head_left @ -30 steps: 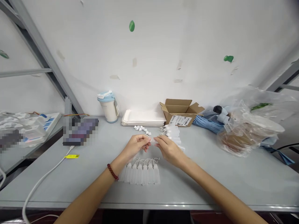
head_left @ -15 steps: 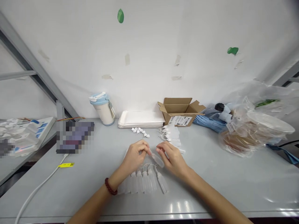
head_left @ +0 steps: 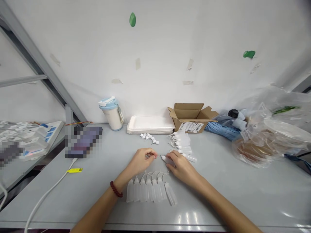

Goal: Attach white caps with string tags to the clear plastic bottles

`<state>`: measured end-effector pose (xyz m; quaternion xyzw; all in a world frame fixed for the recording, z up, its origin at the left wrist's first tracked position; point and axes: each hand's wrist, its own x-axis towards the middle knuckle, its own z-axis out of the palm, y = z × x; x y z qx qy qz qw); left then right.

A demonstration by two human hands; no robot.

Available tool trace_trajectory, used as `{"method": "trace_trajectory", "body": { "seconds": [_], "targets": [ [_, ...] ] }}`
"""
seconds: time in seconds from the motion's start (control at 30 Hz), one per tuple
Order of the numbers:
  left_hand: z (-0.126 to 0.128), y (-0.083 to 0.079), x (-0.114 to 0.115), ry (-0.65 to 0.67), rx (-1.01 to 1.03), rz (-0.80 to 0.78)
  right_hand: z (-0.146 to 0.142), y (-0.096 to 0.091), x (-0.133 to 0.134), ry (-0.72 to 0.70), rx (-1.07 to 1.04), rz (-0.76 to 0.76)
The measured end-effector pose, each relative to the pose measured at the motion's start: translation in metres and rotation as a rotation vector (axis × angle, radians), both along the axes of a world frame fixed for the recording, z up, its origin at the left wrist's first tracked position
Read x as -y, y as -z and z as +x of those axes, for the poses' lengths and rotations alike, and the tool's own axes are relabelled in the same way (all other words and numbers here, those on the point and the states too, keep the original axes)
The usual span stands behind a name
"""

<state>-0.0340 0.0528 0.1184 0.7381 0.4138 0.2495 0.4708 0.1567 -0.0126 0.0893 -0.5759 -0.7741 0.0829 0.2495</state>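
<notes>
My right hand (head_left: 181, 165) is closed around a small translucent plastic bottle (head_left: 165, 159), whose thin-tipped neck points left; the fingers cover most of its body. My left hand (head_left: 144, 159) is just left of that tip, thumb and fingertips pinched together; whatever lies between them is too small to make out. Below the hands, several similar bottles (head_left: 143, 191) with thin looped cords lie side by side, and one tilted bottle (head_left: 171, 194) ends the row. Beyond my right hand is another group of bottles (head_left: 183, 139). Small white caps (head_left: 148, 137) lie scattered farther back.
A stack of white envelopes (head_left: 150, 124) and an open cardboard box (head_left: 191, 121) stand against the wall. To their left are a cup (head_left: 112, 116), a pixelated device (head_left: 84, 142) and its white cable (head_left: 50, 187). Plastic bags (head_left: 257, 145) and blue fabric (head_left: 223, 129) occupy the right.
The bottle that was between both hands is now in my right hand, farther right, its tip toward the left. My hands have moved slightly apart, and the view has shifted a little.
</notes>
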Motion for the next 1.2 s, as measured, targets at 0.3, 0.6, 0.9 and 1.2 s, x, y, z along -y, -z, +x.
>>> {"method": "trace_trajectory", "body": {
  "seconds": [0.3,0.6,0.9,1.2],
  "targets": [
    [0.002,-0.006,0.01,0.098,-0.053,-0.106,-0.014,-0.005,0.007,-0.057,-0.171,0.243],
    [0.002,-0.006,0.009,0.142,0.027,-0.19,-0.017,0.001,0.01,-0.118,-0.149,0.462],
    [0.003,-0.004,0.013,0.203,0.069,-0.155,-0.015,-0.003,0.014,-0.087,-0.258,0.357],
    [0.002,-0.006,0.01,0.166,0.075,0.021,-0.009,-0.015,0.009,0.054,-0.412,0.107]
  ]
}}
